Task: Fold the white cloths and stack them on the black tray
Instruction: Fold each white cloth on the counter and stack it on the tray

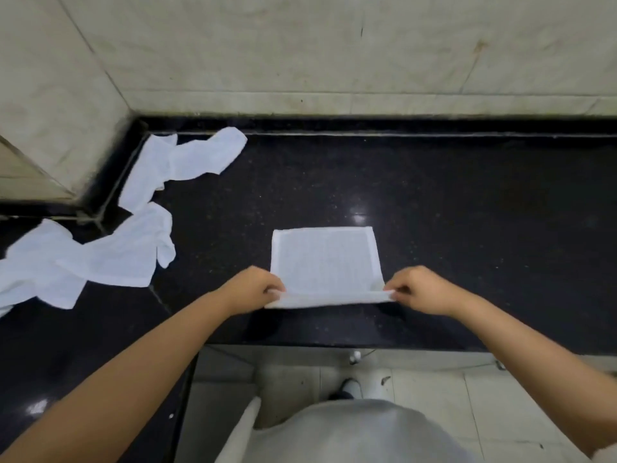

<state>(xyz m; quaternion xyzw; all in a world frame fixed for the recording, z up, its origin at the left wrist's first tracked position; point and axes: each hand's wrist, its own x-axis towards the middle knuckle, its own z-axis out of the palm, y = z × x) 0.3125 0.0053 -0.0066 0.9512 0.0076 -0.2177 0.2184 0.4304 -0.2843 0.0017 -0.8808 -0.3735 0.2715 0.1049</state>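
One white cloth [325, 262] flat, near edge lifted.

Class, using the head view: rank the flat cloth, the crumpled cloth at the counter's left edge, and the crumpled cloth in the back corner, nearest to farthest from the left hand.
1. Flat cloth: in the left hand's grip.
2. Left-edge crumpled cloth: to its left.
3. Back-corner crumpled cloth: far left, by the wall.

Glossy black stone counter [467, 195], pale marbled walls [300, 45], tiled floor [434, 412].
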